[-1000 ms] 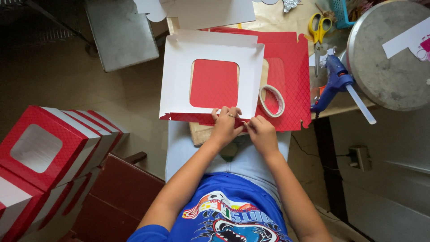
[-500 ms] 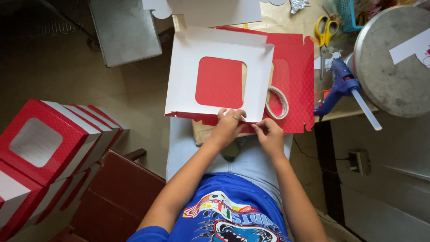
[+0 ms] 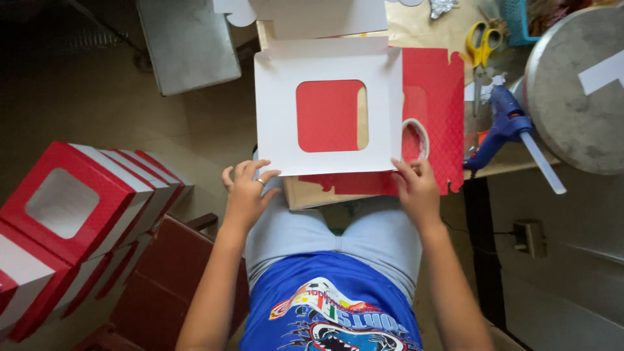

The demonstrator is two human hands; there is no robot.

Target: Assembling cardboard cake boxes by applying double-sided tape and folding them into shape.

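A flat white cardboard box blank [image 3: 328,65] with a square window cut in its middle lies on a small wooden table [image 3: 416,26], white side up. Beneath it lies a red patterned card sheet [image 3: 437,97]. My left hand [image 3: 246,194] holds the blank's near left corner, a ring on one finger. My right hand [image 3: 417,190] holds the near right corner, fingers on the red sheet's edge. A roll of clear tape [image 3: 416,140] rests on the red sheet just beyond my right hand.
A blue glue gun [image 3: 504,127] and yellow-handled scissors [image 3: 482,40] lie at the table's right. A large round metal lid [image 3: 575,91] sits farther right. Several finished red-and-white window boxes [image 3: 71,208] are stacked on the floor at left. A grey metal plate [image 3: 188,42] lies behind them.
My hands have moved apart, from together at the middle of the blank's near edge to its two near corners. The blank now lies squarer and flatter.
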